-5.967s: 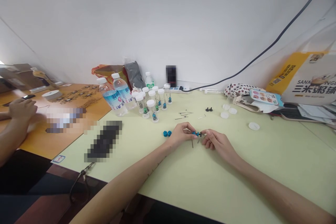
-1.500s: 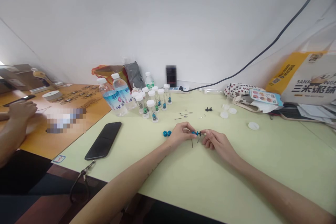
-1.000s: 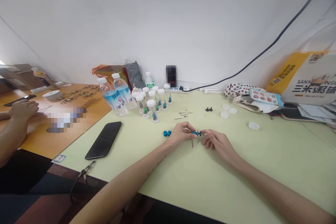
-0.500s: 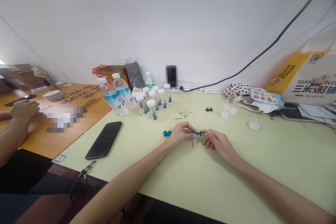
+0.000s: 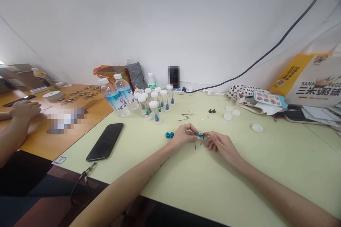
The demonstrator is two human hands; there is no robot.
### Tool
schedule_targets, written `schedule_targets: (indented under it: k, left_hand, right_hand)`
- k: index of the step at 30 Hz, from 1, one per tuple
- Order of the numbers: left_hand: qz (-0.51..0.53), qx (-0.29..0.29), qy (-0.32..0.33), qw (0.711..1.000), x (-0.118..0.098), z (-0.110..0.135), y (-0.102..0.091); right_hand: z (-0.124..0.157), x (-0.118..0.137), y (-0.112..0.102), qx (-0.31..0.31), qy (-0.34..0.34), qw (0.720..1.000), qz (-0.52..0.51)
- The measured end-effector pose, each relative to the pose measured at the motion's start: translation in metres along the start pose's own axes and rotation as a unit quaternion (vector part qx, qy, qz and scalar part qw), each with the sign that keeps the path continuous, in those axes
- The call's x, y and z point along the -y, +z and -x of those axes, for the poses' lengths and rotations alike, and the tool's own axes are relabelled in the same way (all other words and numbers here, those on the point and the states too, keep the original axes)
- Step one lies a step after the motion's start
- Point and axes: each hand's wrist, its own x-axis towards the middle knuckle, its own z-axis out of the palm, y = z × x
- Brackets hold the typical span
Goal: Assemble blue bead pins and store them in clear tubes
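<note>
sitting between hands (image 5: 183,135), blue part (image 5: 200,135)

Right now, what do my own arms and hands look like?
The left forearm and right forearm are bare, no sleeves showing. Small dark marks line the left one. The left hand and right hand are ungloved, without visible rings.

Wall (image 5: 186,25) evenly lit, bit grey; glare far L; wide-angle stretch @ edges; fine detail soft.
</note>
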Motion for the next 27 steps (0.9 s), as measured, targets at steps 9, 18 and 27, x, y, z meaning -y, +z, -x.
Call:
schedule_targets:
  k: [9, 18, 27]
  left_hand:
    - [-0.001, 0.001, -0.001, 1.000, 0.0005, -0.0001, -0.0001]
    - [-0.002, 0.003, 0.006, 1.000, 0.0017, 0.0004, -0.0008]
    - [-0.002, 0.001, 0.003, 1.000, 0.0023, -0.0006, -0.0005]
  right_hand:
    - [-0.0007, -0.0018, 0.0000, 0.001, 0.001, 1.000, 0.001]
    - [-0.0002, -0.0004, 0.0001, 0.001, 0.003, 1.000, -0.003]
    - [-0.0002, -0.0010, 0.0000, 0.003, 0.006, 1.000, -0.004]
